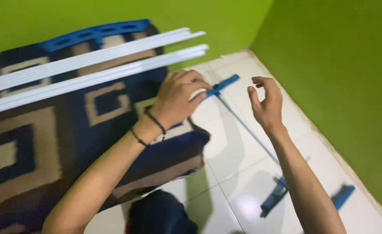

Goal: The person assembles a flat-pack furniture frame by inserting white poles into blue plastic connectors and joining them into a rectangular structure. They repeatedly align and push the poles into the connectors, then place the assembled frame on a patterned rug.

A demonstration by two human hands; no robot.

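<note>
My left hand (180,97) pinches a small blue plastic connector (223,84) at the far end of a thin white rod (247,128). That rod runs diagonally toward me over the white floor tiles and passes behind my right forearm. My right hand (267,102) hovers just right of the connector, fingers curled and apart, holding nothing. Two dark bead bracelets circle my left wrist.
Several long white rods (91,65) lie across a dark blue and beige patterned rug (48,143). A long blue slotted bar (95,32) lies at the rug's far edge. More blue plastic pieces (273,199) (342,196) sit on the tiles near me. Green walls (338,65) close the corner.
</note>
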